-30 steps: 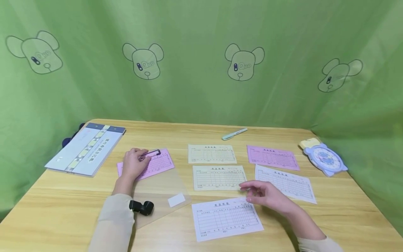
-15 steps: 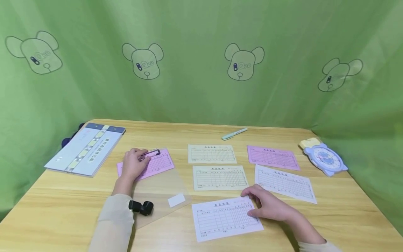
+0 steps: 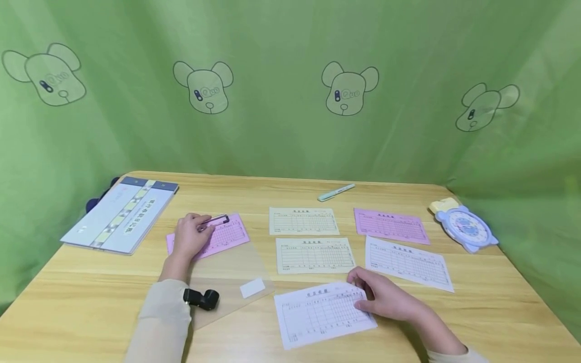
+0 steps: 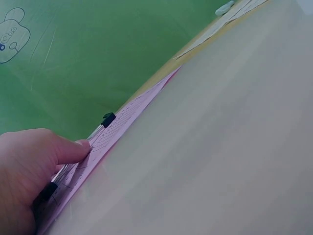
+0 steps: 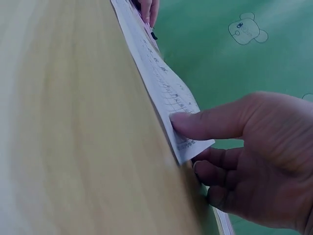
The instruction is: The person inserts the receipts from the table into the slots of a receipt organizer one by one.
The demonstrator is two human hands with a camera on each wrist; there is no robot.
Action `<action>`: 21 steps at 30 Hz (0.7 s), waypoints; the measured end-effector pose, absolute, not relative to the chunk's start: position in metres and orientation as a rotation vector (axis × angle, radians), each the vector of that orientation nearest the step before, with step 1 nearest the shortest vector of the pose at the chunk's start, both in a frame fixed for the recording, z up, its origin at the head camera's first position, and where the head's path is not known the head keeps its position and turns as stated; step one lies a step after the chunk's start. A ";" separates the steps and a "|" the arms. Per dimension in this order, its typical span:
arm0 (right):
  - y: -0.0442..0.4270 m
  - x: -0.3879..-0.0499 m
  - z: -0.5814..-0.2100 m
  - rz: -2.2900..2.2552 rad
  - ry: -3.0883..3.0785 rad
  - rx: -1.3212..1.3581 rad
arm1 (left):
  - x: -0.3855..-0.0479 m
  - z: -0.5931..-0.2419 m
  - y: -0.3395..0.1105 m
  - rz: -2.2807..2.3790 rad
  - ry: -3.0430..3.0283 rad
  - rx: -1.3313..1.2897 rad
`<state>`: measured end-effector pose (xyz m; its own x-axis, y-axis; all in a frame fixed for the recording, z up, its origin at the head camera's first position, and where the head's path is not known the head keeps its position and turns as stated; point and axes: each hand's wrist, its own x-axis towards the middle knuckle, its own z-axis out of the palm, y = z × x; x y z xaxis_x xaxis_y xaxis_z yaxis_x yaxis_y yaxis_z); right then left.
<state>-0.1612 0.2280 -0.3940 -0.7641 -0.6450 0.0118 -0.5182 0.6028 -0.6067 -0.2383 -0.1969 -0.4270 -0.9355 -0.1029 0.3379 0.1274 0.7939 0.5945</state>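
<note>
My left hand (image 3: pixel 189 234) grips the metal clip (image 3: pixel 221 220) of a clear clipboard (image 3: pixel 229 269), its thumb on the wire in the left wrist view. Under the clip lies a pink form (image 3: pixel 232 233) with a printed grid. My right hand (image 3: pixel 386 297) pinches the right edge of a white form (image 3: pixel 317 320) at the front of the table. In the right wrist view the thumb presses on top of that white form (image 5: pixel 168 93), with its corner slightly raised and bent. The fingers beneath the sheet are partly hidden.
Two pale yellow forms (image 3: pixel 304 221) lie in the middle, one behind the other. To the right are a second pink form (image 3: pixel 391 225) and a second white form (image 3: pixel 408 264). A pen (image 3: pixel 336 192), a blue clock-like object (image 3: pixel 467 228) and a ledger (image 3: pixel 122 214) stand farther out.
My right hand has moved from beside the front yellow form down to the white form's right edge and taken hold of it; the sheet now bends up slightly. My left hand stays on the clip.
</note>
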 end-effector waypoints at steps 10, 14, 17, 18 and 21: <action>0.228 -0.159 -0.394 -1.028 2.607 -0.915 | -0.238 -0.427 -0.198 -0.910 -2.616 -0.035; 0.231 -0.160 -0.389 -1.156 2.559 -0.922 | -0.239 -0.428 -0.198 -0.914 -2.627 -0.030; 0.235 -0.162 -0.381 -1.219 2.528 -0.912 | -0.240 -0.428 -0.198 -0.916 -2.627 -0.027; 0.236 -0.163 -0.378 -1.242 2.512 -0.908 | -0.240 -0.428 -0.198 -0.918 -2.626 -0.022; 0.240 -0.166 -0.368 -1.321 2.460 -0.909 | -0.239 -0.428 -0.197 -0.918 -2.628 -0.014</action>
<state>-0.1662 0.2399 -0.3678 -0.7894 -0.6048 0.1053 -0.4219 0.4099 -0.8087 -0.2394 -0.1972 -0.4281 -0.9365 -0.1066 0.3341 0.1247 0.7892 0.6014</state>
